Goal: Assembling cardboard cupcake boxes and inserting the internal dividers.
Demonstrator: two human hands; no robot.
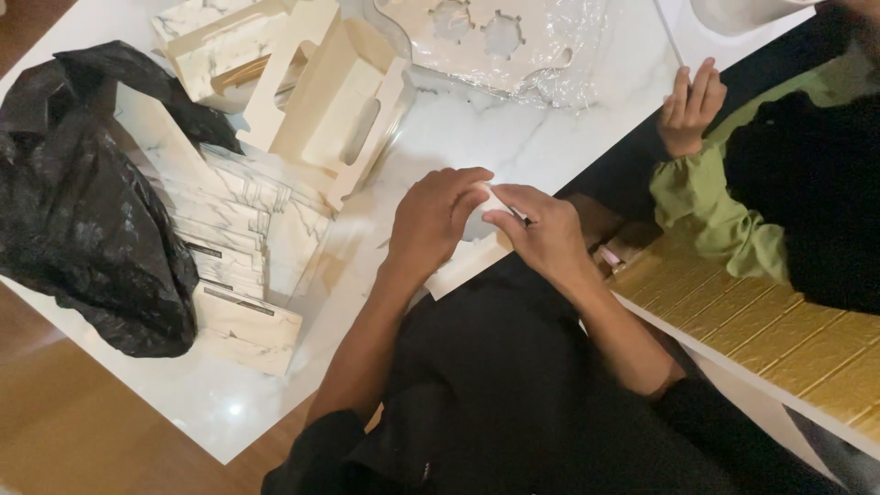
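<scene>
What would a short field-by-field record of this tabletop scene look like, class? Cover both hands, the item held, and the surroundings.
left hand: grips small white folded card piece
right hand: pinches the same piece
surface: white marble-pattern table
left of hands: stack of flat marble-print cardboard boxes; crumpled black plastic bag
above: open cream cardboard carrier box
right: another person's hand, green sleeve
</scene>
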